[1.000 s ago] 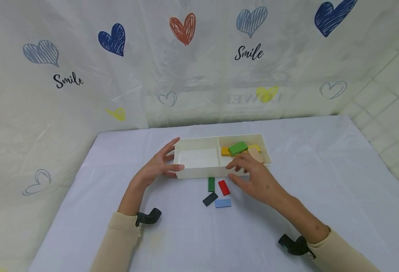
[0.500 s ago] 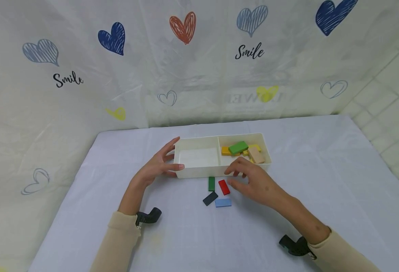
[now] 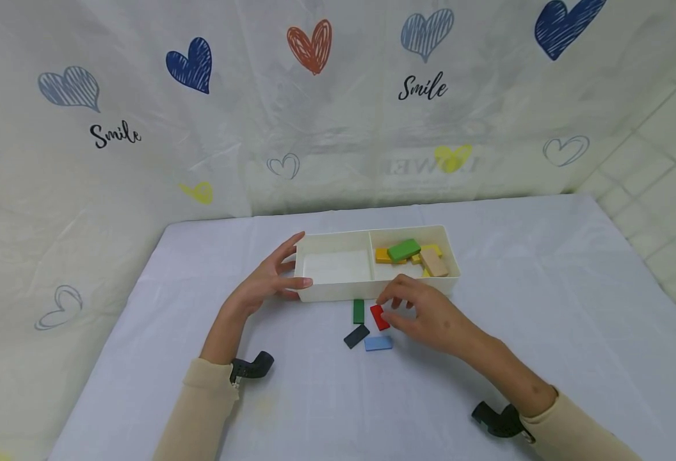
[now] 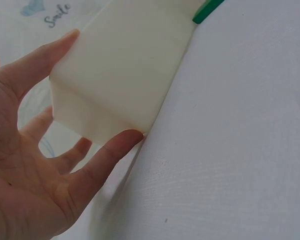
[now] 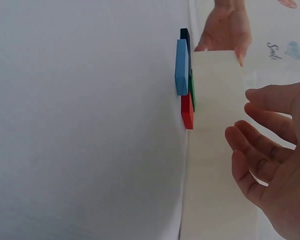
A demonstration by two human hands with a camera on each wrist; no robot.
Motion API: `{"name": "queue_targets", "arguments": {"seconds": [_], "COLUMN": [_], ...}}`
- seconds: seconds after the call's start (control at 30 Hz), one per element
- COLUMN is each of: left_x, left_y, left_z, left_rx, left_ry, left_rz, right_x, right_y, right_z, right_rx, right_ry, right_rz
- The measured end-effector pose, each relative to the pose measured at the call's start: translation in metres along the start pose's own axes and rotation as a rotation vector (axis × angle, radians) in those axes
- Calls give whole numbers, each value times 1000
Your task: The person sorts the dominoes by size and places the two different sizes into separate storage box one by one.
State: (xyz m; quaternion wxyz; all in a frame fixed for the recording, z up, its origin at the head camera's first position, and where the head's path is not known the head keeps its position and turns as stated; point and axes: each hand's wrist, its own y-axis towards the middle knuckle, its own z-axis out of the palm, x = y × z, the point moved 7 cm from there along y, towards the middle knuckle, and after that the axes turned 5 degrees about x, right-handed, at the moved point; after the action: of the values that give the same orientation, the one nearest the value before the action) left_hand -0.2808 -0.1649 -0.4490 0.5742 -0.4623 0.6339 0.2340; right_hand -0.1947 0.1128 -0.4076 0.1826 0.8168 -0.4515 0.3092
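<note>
Right hand (image 3: 431, 317), empty, has shifted closer to the flat red block (image 3: 378, 316); left hand (image 3: 264, 283) grips smooth box (image 3: 335, 292).

Here comes the right hand (image 3: 430, 318), back from over the white box (image 3: 335, 293) and down to the red block (image 3: 378, 317), thumb tip now overlapping its edge in the head view, while the tan block (image 3: 433, 263) shows uncovered
</note>
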Motion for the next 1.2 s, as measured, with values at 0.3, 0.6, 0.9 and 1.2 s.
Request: {"name": "queue_targets", "arguments": {"seconds": [0.3, 0.6, 0.9, 1.2], "left_x": [1, 0, 0, 2], "left_y": [1, 0, -1, 0], "left_z": [0, 0, 0, -1], "left_rx": [-3, -1, -1, -4], "left_ry": [-4, -8, -7, -34], "left_rz": [-2, -5, -2, -13], "right_x": [4, 4, 2, 1], "right_y": [-1, -1, -1, -1], "right_z": [5, 9, 15, 17], "right_rx": [21, 48, 88, 123], "right_ry": [-38, -46, -70, -71], "right_rz": [-53, -57, -42, -33]}}
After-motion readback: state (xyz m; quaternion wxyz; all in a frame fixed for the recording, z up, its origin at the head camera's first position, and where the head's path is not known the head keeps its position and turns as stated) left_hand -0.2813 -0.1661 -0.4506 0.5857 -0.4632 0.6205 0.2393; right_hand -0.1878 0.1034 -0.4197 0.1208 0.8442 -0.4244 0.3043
